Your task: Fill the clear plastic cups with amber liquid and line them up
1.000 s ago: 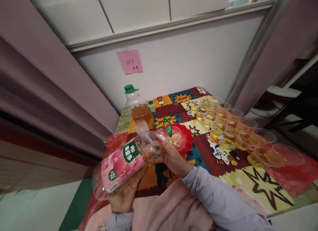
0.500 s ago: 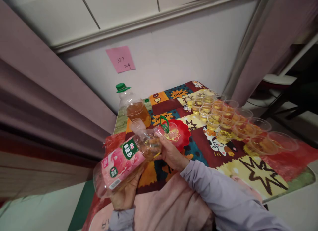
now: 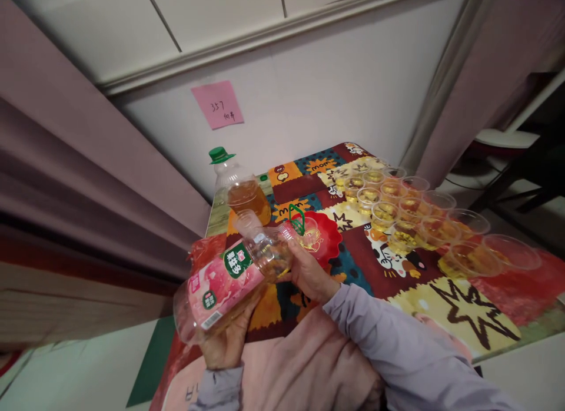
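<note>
Nearest, a person's pink-clad lap [image 3: 309, 364] meets the desk [image 3: 219, 215]. Just above it, both hands grip a large clear bottle [image 3: 227, 284] with a pink label, tilted with its neck pointing right. The left hand [image 3: 227, 340] supports the lower body from beneath; the right hand [image 3: 311, 275] closes around the neck, thumb in front, its other fingers mostly hidden. Golden liquid lies toward the neck end. Bottle and right hand partly block a red scalloped dish [image 3: 331, 240] behind them; a green loop [image 3: 296, 218] shows at its left edge. To the right, clear cups [image 3: 384, 215] of yellow liquid crowd in rows over patterned cloth [image 3: 358, 257] and red plastic [image 3: 527, 287]. Farther left stands a second bottle [image 3: 249, 199], partly filled with amber liquid, under a green hat-shaped cap [image 3: 220, 155]. Beyond, a pink note [image 3: 218, 105] hangs on the white wall [image 3: 318, 99].
</note>
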